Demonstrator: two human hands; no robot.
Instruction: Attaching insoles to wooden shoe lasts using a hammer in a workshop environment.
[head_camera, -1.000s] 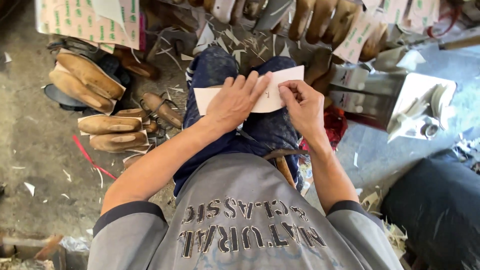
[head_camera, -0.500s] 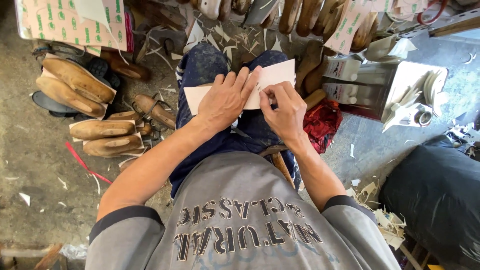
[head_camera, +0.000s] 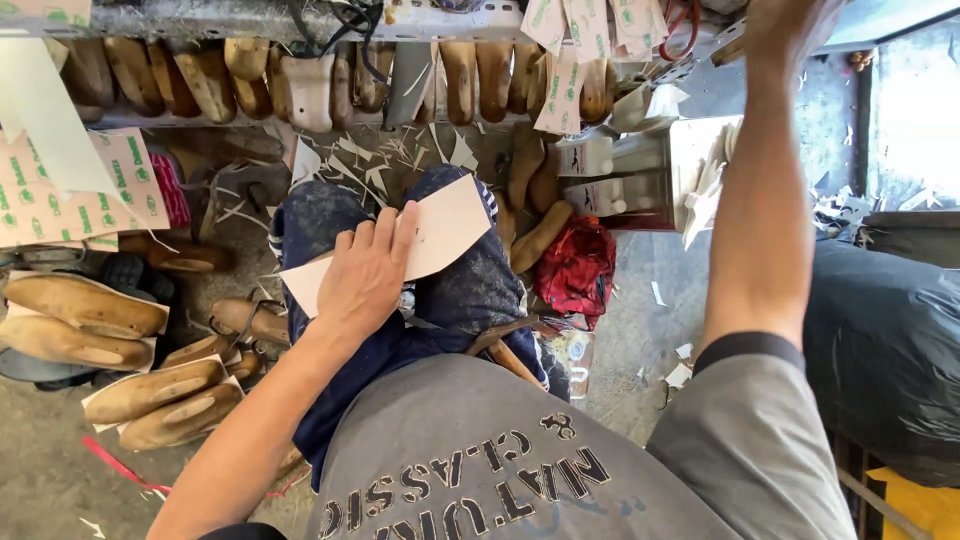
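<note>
Head view shows the left hand (head_camera: 365, 280) lying flat, fingers spread, on a white card sheet (head_camera: 440, 232) across the person's lap, while the right hand (head_camera: 785, 30) reaches up to the shelf (head_camera: 250, 18) — its grip cannot be made out.

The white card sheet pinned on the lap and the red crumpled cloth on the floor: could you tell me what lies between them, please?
In the head view, between the white card sheet and the red crumpled cloth lie the dusty blue trouser knee and tan wooden shoe lasts.
</note>
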